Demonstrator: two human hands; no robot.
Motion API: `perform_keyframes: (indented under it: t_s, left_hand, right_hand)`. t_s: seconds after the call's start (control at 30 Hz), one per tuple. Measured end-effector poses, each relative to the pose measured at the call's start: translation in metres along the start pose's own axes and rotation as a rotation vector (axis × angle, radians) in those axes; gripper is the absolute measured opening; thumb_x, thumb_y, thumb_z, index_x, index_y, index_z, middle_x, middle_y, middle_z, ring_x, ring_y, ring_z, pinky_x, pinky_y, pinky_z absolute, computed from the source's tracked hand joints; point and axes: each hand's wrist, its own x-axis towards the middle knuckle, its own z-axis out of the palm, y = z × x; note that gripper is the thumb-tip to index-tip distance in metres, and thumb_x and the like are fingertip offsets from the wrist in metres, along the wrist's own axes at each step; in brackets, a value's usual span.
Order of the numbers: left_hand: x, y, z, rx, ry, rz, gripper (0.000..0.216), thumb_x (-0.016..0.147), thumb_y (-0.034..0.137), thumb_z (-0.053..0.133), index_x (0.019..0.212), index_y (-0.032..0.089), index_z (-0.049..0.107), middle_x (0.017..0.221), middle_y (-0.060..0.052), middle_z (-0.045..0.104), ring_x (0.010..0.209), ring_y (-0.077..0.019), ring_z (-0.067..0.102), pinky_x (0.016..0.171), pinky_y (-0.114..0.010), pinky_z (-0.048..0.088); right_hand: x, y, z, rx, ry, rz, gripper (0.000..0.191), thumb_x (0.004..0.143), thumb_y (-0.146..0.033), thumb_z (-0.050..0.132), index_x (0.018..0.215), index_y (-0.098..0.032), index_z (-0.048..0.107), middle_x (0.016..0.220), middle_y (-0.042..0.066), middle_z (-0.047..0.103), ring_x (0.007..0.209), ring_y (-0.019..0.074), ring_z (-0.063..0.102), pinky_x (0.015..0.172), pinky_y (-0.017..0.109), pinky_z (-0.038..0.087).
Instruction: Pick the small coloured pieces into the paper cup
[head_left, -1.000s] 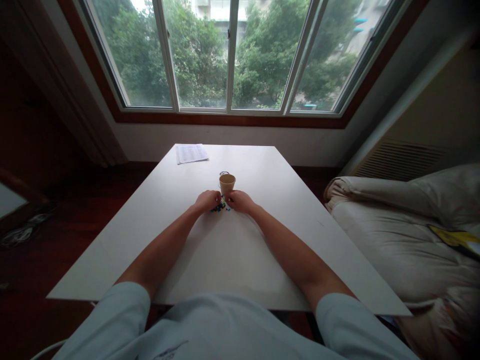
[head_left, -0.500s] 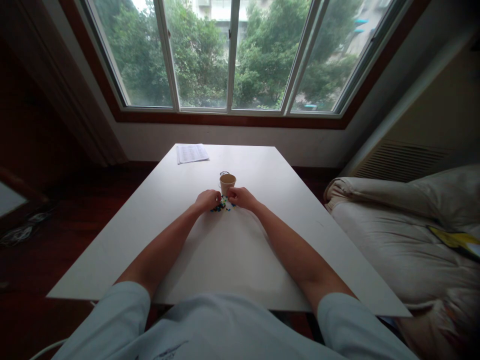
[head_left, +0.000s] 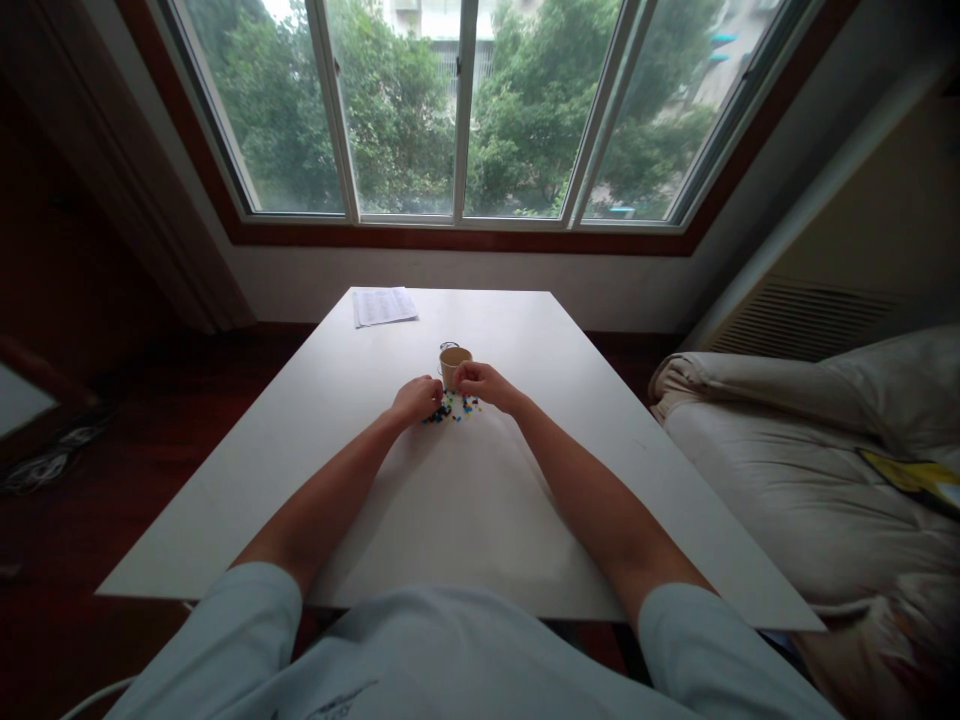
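A tan paper cup (head_left: 450, 372) stands upright on the white table, its mouth facing up. In front of it lies a scatter of small multicoloured pieces (head_left: 453, 408), too tiny to name by kind. My left hand (head_left: 418, 399) rests at the left side of the pieces, its fingers curled together. My right hand (head_left: 484, 385) is raised at the cup's front right, fingertips pinched and overlapping the cup in view. Whatever either hand holds is too small to make out.
The white table (head_left: 465, 500) spreads around the cup. Papers (head_left: 384, 306) lie at its far left corner. A thin dark loop (head_left: 448, 346) sits behind the cup. To the right is a cushioned sofa (head_left: 750, 470), and a window (head_left: 465, 120) is ahead.
My right hand has risen slightly from the table toward the cup, uncovering more coloured pieces beneath it. My left hand has barely shifted.
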Motion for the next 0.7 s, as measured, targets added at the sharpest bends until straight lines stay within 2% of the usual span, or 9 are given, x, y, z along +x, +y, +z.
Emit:
perform_keyframes:
  t_s: [0.1,0.2,0.27,0.47,0.7]
  left_hand:
    - [-0.001,0.0,0.001,0.002,0.013,0.001,0.011,0.08,0.023,0.061,0.086,0.022,0.069,0.095,-0.006,0.064,0.085,-0.0198,0.06,0.072,-0.028,0.043]
    - [-0.001,0.001,0.0,0.001,0.007,0.003,0.01,0.08,0.022,0.06,0.085,0.021,0.068,0.094,-0.006,0.064,0.085,-0.0195,0.059,0.071,-0.028,0.043]
    - [-0.001,0.001,-0.001,0.001,0.009,0.01,0.01,0.08,0.022,0.059,0.085,0.021,0.068,0.094,-0.006,0.065,0.084,-0.0194,0.059,0.07,-0.028,0.042]
    - [-0.002,0.004,0.0,0.015,0.022,0.031,0.011,0.08,0.021,0.057,0.084,0.021,0.067,0.092,-0.006,0.067,0.084,-0.0196,0.06,0.069,-0.028,0.042]
    - [-0.001,0.006,0.0,0.003,0.009,0.027,0.016,0.08,0.017,0.056,0.088,0.023,0.068,0.093,-0.005,0.068,0.085,-0.0194,0.061,0.071,-0.028,0.043]
  right_hand:
    - [0.003,-0.004,0.0,0.099,0.13,-0.043,0.017,0.071,-0.026,0.061,0.085,-0.017,0.064,0.069,-0.002,0.06,0.062,0.0119,0.051,0.057,0.025,0.041]
    - [0.007,-0.005,0.001,0.088,0.32,-0.077,0.018,0.071,-0.026,0.062,0.086,-0.018,0.066,0.07,-0.001,0.063,0.065,0.0129,0.054,0.059,0.026,0.044]
    - [0.009,-0.005,0.0,0.092,0.384,-0.054,0.02,0.072,-0.028,0.063,0.088,-0.018,0.067,0.074,0.0,0.066,0.066,0.0138,0.057,0.058,0.026,0.044]
    - [0.007,-0.01,-0.002,0.255,0.425,0.004,0.03,0.074,-0.032,0.065,0.101,-0.019,0.068,0.094,0.004,0.073,0.068,0.0131,0.062,0.056,0.025,0.048]
    - [0.005,-0.017,-0.001,0.31,0.424,0.025,0.029,0.076,-0.033,0.063,0.101,-0.019,0.068,0.093,0.005,0.073,0.063,0.012,0.062,0.058,0.026,0.05]
